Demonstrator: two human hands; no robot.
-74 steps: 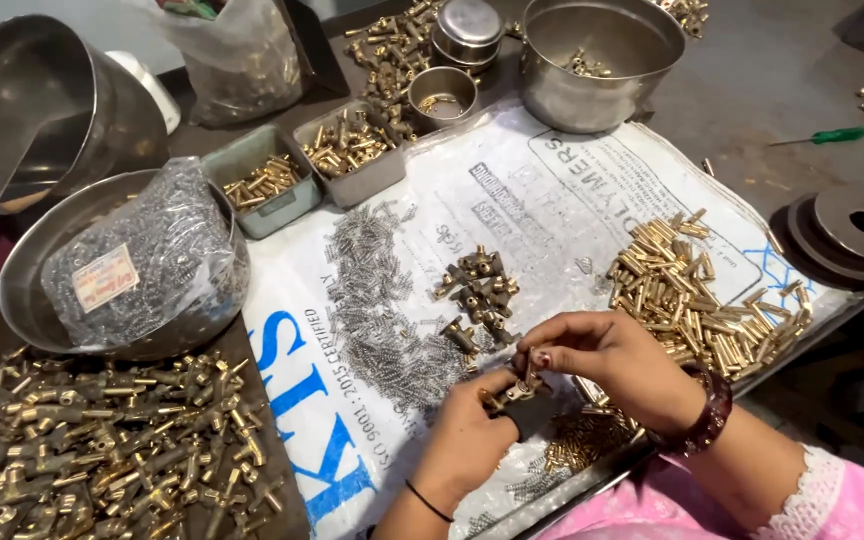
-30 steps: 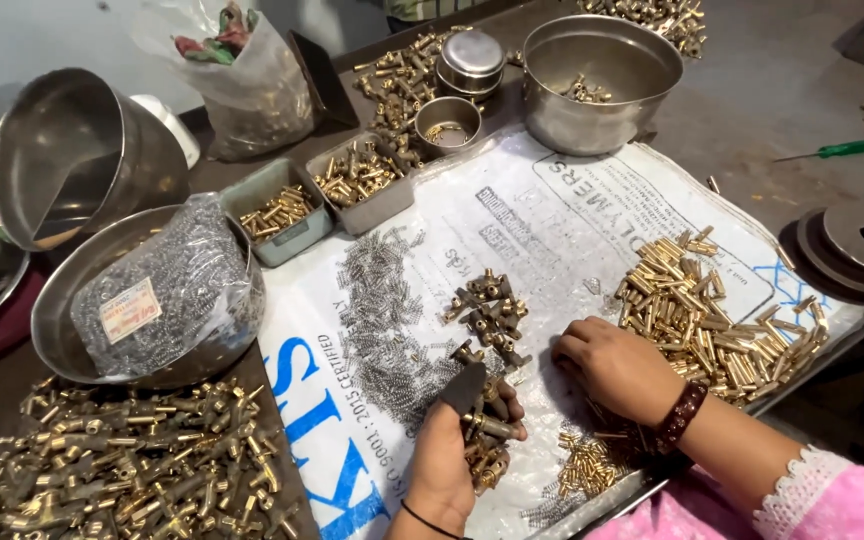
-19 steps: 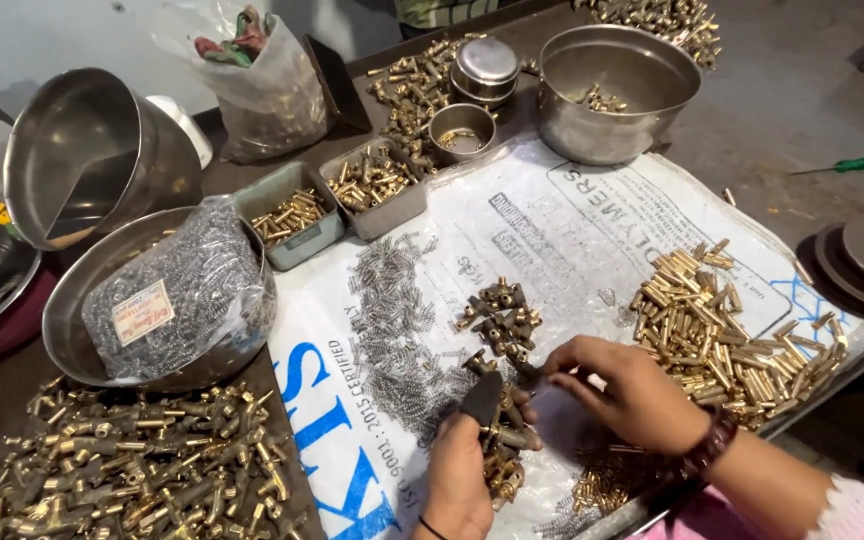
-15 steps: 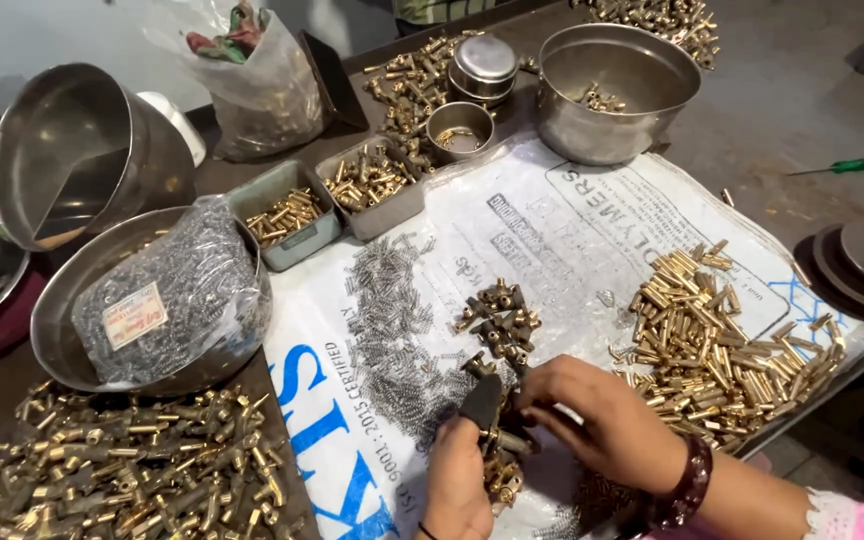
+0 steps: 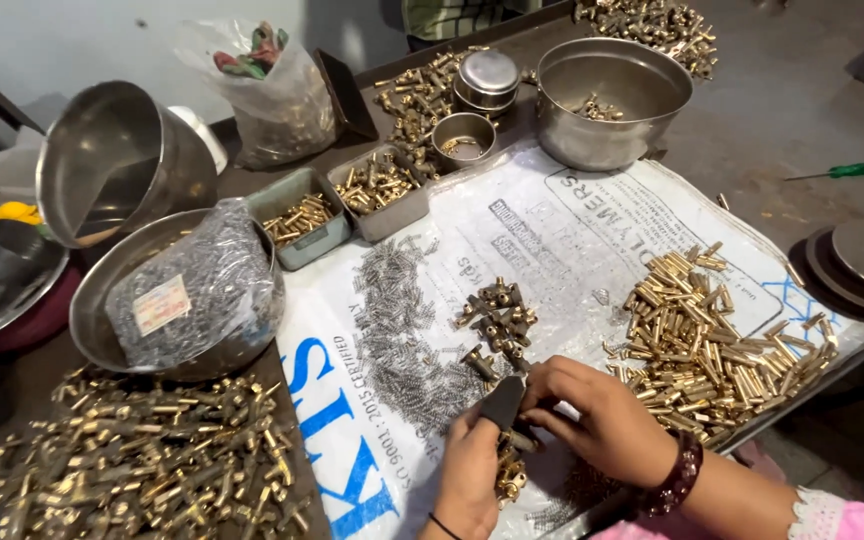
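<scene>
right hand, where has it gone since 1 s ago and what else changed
The right hand came off the edge of the loose brass tube pile and moved left to meet the left hand, which keeps its grip on a small dark tool with brass parts under it. The spring heap, small brass cluster and steel bowls stayed put.

Brass fittings point(image 5: 497, 320) golden; screwdriver point(image 5: 857, 170) green; sack point(image 5: 592, 230) white, blue-lettered
</scene>
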